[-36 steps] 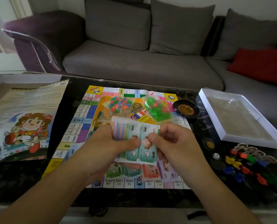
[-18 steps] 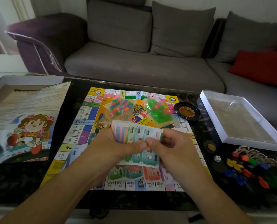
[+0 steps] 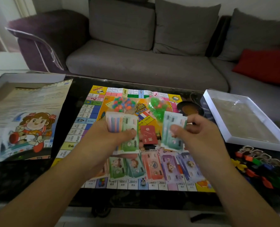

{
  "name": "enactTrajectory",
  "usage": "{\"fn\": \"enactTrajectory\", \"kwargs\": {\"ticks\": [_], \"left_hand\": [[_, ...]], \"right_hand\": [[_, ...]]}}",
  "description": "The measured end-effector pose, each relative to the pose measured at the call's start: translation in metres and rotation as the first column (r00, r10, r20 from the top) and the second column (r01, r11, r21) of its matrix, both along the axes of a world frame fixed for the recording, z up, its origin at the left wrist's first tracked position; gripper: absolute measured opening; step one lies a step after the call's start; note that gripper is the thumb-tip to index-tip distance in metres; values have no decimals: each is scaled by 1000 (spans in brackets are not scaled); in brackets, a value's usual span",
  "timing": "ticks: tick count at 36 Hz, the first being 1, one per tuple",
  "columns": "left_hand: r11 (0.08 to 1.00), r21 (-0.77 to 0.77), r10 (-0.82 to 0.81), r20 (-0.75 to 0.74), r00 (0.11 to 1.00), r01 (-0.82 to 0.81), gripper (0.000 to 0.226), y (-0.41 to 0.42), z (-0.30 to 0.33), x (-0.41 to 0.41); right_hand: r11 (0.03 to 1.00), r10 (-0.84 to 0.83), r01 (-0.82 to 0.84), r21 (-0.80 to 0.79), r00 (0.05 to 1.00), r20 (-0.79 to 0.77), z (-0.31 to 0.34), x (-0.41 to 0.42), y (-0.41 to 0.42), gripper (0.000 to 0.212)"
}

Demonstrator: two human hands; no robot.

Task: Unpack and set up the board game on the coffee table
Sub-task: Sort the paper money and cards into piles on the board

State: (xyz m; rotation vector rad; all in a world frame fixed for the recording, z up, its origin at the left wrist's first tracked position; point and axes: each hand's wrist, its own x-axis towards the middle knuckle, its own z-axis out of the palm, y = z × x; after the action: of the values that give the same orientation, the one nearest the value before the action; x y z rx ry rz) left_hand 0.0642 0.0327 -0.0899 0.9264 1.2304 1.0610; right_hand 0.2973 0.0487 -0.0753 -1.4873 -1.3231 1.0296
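Observation:
The colourful game board (image 3: 93, 112) lies flat on the dark coffee table (image 3: 21, 177). My left hand (image 3: 109, 141) grips a thick stack of play money (image 3: 119, 123) above the board. My right hand (image 3: 199, 135) pinches a few green banknotes (image 3: 172, 128), held apart from the stack. Several sorted piles of notes (image 3: 152, 167) lie along the board's near edge. A red card deck (image 3: 149, 135) sits mid-board. Two bags of small plastic pieces (image 3: 124, 104), (image 3: 157, 105) lie at the far side.
A box lid with a cartoon girl (image 3: 26, 122) lies at the left. A white box tray (image 3: 217, 122) stands at the right, with a black spinner (image 3: 190, 108) beside it. Coloured pawns and stands (image 3: 257, 163) lie scattered at the near right. A grey sofa (image 3: 136, 63) is behind.
My hands have come apart: the right one pulled a few green notes off the stack and moved right. The left keeps the stack. The red cards now show between them.

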Motion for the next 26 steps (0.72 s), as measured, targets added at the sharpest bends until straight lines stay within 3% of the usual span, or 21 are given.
{"fn": "enactTrajectory", "kwargs": {"ticks": [4, 10, 21, 24, 26], "left_hand": [[998, -11, 66, -4, 998, -66, 18, 3, 6, -11], [994, -9, 108, 15, 994, -108, 21, 6, 10, -15], [993, -105, 64, 71, 995, -57, 22, 5, 9, -16], [991, -115, 73, 101, 992, -61, 24, 6, 12, -14], [992, -117, 70, 122, 990, -55, 25, 7, 13, -14]], "right_hand": [[998, 2, 3, -67, 997, 80, -9, 4, 3, 20], [974, 208, -163, -159, 921, 329, -41, -32, 0, 26], [953, 296, -228, -199, 832, 469, -63, -70, 5, 44], [958, 286, -230, -170, 751, 594, -67, -74, -1, 40], [963, 254, -237, -128, 637, 728, -71, -75, -5, 40]]}}
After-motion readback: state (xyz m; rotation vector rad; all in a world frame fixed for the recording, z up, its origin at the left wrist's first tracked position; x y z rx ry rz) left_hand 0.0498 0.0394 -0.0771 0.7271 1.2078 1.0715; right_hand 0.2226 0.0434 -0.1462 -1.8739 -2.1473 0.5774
